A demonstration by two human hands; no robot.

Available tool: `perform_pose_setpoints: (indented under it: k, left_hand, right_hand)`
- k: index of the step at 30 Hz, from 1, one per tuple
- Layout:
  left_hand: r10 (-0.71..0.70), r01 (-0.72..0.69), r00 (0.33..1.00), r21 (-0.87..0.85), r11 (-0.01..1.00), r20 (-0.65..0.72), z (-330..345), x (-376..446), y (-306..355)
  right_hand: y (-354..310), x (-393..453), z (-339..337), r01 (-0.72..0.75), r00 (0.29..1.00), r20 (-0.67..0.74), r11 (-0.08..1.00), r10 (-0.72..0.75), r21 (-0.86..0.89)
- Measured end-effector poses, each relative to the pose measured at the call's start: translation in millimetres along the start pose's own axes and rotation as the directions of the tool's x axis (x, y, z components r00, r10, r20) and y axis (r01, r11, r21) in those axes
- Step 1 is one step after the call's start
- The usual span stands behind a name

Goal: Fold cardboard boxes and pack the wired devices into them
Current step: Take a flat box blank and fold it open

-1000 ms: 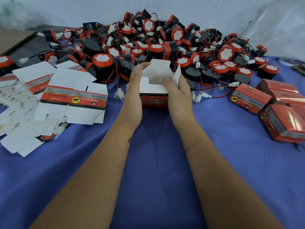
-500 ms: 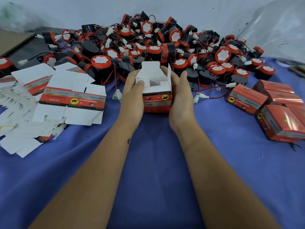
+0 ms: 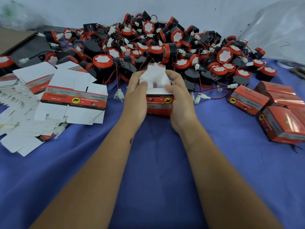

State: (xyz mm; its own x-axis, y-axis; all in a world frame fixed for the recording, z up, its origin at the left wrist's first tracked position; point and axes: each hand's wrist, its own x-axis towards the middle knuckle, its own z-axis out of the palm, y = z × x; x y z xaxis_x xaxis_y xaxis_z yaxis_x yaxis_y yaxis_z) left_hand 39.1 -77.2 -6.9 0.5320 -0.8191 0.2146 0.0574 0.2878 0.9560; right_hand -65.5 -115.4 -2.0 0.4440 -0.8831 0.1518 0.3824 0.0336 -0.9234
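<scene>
A small red and white cardboard box [image 3: 159, 104] stands on the blue cloth in the middle, its printed side upside down towards me. My left hand [image 3: 136, 96] grips its left side and my right hand [image 3: 180, 100] its right side. Both thumbs press the white top flaps [image 3: 156, 75] inward; the far flap still stands up. Behind the box lies a big heap of black and red wired devices [image 3: 148, 50] with white connectors.
Flat unfolded box blanks [image 3: 72, 98] are stacked and spread at the left. Several closed red boxes [image 3: 249, 100] sit at the right. A blue cloth [image 3: 156, 162] covers the table. Clear plastic sheeting [image 3: 277, 27] hangs at the back right.
The box has come nearer to me and lower on the cloth. Its upright flaps have been pressed down and inward by both thumbs.
</scene>
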Motion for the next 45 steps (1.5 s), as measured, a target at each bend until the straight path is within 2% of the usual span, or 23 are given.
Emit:
perform_pose_setpoints:
  k: [8, 12, 20, 24, 25, 27, 29, 32, 33, 34, 36, 38, 39, 41, 42, 43, 45]
  left_hand:
    - [0.128, -0.129, 0.991, -0.028, 0.991, -0.024, -2.3, -4.4, 0.7]
    - [0.038, -0.03, 0.998, -0.134, 0.99, 0.053, -3.7, -8.4, 0.1]
    - [0.101, -0.104, 0.993, 0.043, 0.994, 0.056, -5.5, -6.8, 1.9]
    - [0.047, -0.046, 0.999, -0.109, 0.993, 0.015, -3.5, -7.1, 1.0]
    - [0.009, -0.008, 1.0, -0.124, 0.992, 0.013, -3.0, -6.5, 0.2]
    - [-0.025, 0.026, 0.999, -0.032, 0.999, 0.023, -2.7, -5.5, -1.3]
    - [0.039, -0.043, 0.998, 0.078, 0.996, 0.052, -3.4, -6.7, -1.6]
    - [0.256, -0.263, 0.965, 0.152, 0.953, 0.062, -5.1, -9.1, 3.2]
    - [0.346, -0.354, 0.935, 0.18, 0.918, 0.074, -5.2, -9.5, 5.6]
    - [0.421, -0.432, 0.902, 0.211, 0.877, 0.095, -4.9, -10.0, 7.3]
    - [0.46, -0.478, 0.878, 0.241, 0.845, 0.128, -4.3, -11.1, 7.9]
    - [0.333, -0.349, 0.935, 0.136, 0.927, 0.123, -3.8, -10.9, 7.1]
    - [0.213, -0.214, 0.972, -0.002, 0.977, 0.103, -4.7, -10.4, 7.5]
    - [-0.076, 0.097, 0.992, -0.24, 0.966, 0.098, -8.2, -8.0, 9.0]
    - [-0.17, 0.192, 0.979, -0.225, 0.955, 0.113, -10.5, -5.7, 9.7]
    - [-0.205, 0.225, 0.969, -0.15, 0.963, 0.136, -12.6, -4.5, 10.3]
    - [-0.187, 0.194, 0.963, -0.02, 0.981, 0.192, -15.7, -2.3, 9.9]
  right_hand:
    - [1.7, -3.7, 6.3, 0.051, 0.996, -0.064, 0.997, -0.055, -0.065]
    - [3.6, -5.9, 6.7, 0.07, 0.996, -0.05, 0.993, -0.075, -0.1]
    - [-5.7, -3.8, 4.9, 0.07, 0.981, -0.152, 0.949, -0.122, -0.308]
    - [-7.6, -7.3, 7.9, 0.056, 0.976, -0.191, 0.972, -0.101, -0.227]
    - [-7.6, -7.4, 8.0, 0.032, 0.97, -0.225, 0.963, -0.095, -0.269]
    - [-6.9, -7.0, 6.2, -0.023, 0.958, -0.252, 0.834, -0.14, -0.551]
    - [-5.9, -7.7, 3.0, -0.051, 0.951, -0.248, 0.695, -0.186, -0.717]
    - [-7.5, -7.3, -0.5, -0.067, 0.941, -0.265, 0.655, -0.209, -0.753]
    - [-7.3, -6.7, -0.9, -0.085, 0.949, -0.264, 0.67, -0.171, -0.737]
    - [-7.4, -6.4, 0.6, -0.096, 0.96, -0.258, 0.742, -0.107, -0.663]
    - [-9.0, -5.5, 3.7, -0.132, 0.97, -0.239, 0.935, 0.052, -0.33]
    - [-10.2, -4.2, 3.8, -0.118, 0.976, -0.195, 0.988, 0.096, -0.103]
    - [-10.5, -3.2, 2.8, -0.089, 0.982, -0.174, 0.995, 0.078, -0.056]
    - [-10.9, -2.4, 0.3, -0.005, 0.99, -0.138, 1.0, 0.006, 0.009]
    - [-11.2, -2.1, -0.5, 0.036, 0.992, -0.12, 0.999, -0.033, 0.029]
    - [-11.2, -2.3, -1.4, 0.069, 0.992, -0.109, 0.997, -0.066, 0.028]
    - [-9.0, -4.0, -3.4, 0.118, 0.988, -0.091, 0.99, -0.125, -0.075]
